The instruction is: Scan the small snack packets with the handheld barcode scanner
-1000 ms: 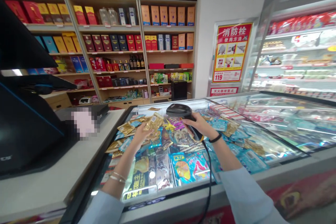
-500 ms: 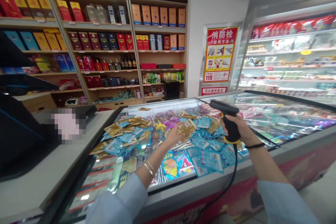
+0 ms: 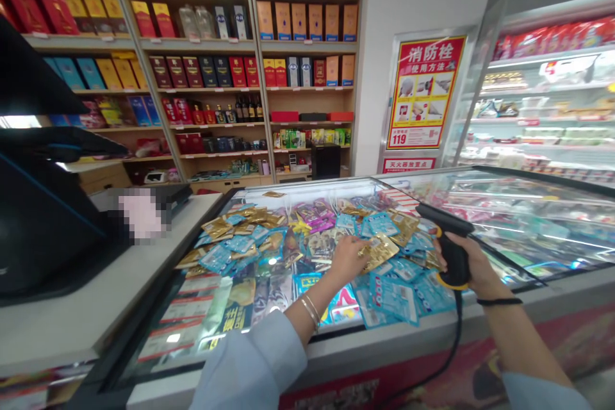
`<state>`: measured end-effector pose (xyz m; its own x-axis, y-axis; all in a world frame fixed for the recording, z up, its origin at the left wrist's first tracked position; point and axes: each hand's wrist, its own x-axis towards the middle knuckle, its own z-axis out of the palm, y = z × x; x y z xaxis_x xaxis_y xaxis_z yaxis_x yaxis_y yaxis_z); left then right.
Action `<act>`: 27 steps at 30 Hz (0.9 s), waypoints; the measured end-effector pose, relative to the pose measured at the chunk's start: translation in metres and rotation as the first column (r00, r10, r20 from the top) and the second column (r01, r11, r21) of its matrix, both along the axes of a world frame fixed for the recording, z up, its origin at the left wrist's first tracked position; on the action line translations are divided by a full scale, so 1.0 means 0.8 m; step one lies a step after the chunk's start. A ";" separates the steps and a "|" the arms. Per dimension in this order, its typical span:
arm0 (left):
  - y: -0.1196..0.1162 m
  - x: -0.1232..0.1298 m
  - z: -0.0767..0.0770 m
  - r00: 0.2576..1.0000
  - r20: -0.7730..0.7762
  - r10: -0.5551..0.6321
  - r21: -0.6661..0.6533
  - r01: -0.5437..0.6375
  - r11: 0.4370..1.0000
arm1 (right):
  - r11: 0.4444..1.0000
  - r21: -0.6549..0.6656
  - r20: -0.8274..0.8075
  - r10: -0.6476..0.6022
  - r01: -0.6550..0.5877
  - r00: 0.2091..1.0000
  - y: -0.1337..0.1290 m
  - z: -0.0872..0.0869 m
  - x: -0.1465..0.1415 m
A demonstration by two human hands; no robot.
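the left hand (image 3: 348,260) pinches a gold packet (image 3: 384,252) near blue packets (image 3: 396,300) on a glass-topped freezer (image 3: 368,350). the right hand (image 3: 475,265) grips a scanner (image 3: 453,260), its cord (image 3: 459,323) hanging down. more packets (image 3: 221,257) lie in a pile to the left. behind are shelves (image 3: 307,47) and a red poster (image 3: 425,95).

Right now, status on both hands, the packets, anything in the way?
Left hand holding gold packet, beside blue packets. Right hand gripping black scanner. Possible snag: scanner cord hanging past glass-topped case's front edge.
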<state>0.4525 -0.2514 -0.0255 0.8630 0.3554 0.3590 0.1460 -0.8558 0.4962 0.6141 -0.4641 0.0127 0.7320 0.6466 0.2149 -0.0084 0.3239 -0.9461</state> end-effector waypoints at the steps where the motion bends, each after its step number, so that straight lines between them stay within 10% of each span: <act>1: 0.000 0.000 -0.001 1.000 0.001 0.016 0.020 -0.016 1.000 | 1.000 -0.005 0.004 -0.007 0.007 1.000 0.000 0.000 0.000; 11: -0.011 0.000 0.006 1.000 0.026 0.014 -0.047 -0.013 0.999 | 1.000 -0.025 -0.021 -0.017 0.016 1.000 0.008 0.022 -0.021; 16: 0.011 -0.012 0.055 0.984 0.179 -0.018 -0.179 0.051 0.982 | 1.000 -0.009 0.023 0.021 -0.021 1.000 0.023 0.049 -0.040; 22: 0.106 -0.118 0.139 0.899 0.426 0.100 -0.189 -0.020 0.982 | 0.978 0.100 0.114 0.173 -0.184 0.978 0.060 0.096 -0.090; 27: 0.189 -0.228 0.145 0.786 0.558 0.265 -0.295 -0.110 0.949 | 0.935 0.144 0.121 0.309 -0.325 0.943 0.112 0.114 -0.140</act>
